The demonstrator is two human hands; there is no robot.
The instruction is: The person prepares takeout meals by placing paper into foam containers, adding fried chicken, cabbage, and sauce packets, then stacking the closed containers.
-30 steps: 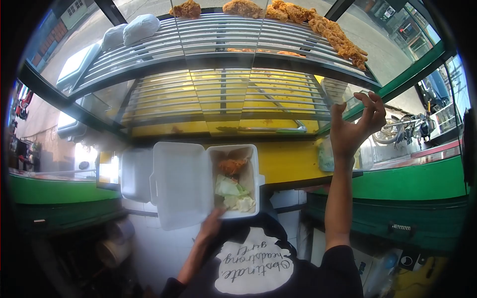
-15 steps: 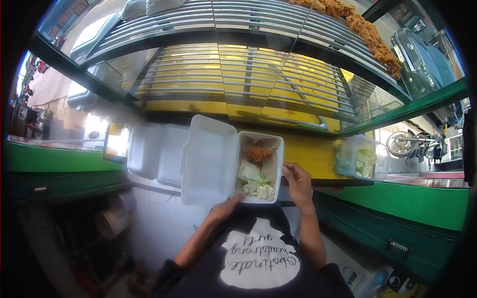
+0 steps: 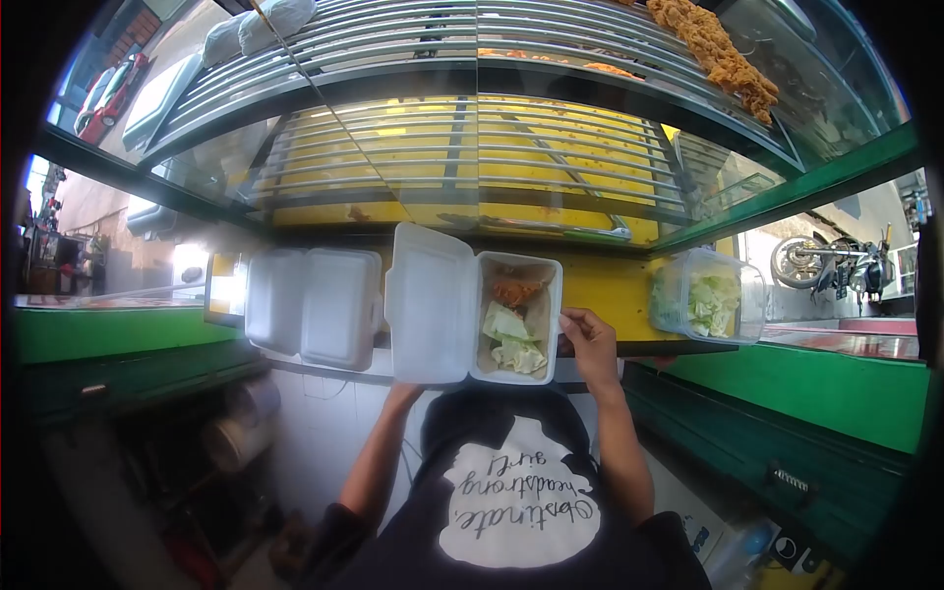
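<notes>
An open white foam box [image 3: 431, 315] is in front of me, its lid spread to the left. Its right half holds a piece of fried chicken [image 3: 517, 292] and pale green cabbage [image 3: 513, 339]. My right hand [image 3: 588, 336] pinches the box's right edge between thumb and fingers. Under the lid's lower edge is my left hand [image 3: 405, 391], its fingers hidden beneath the foam.
Another foam box [image 3: 339, 307] lies at the left. On the right stands a clear tub [image 3: 749, 305] of cut cabbage. A glass case with metal racks [image 3: 383, 44] rises ahead, with fried chicken [image 3: 718, 59] on top.
My left hand has moved left, from the box's lower middle to beneath the lid. The box sits slightly higher and further right in view. My right hand keeps its grip.
</notes>
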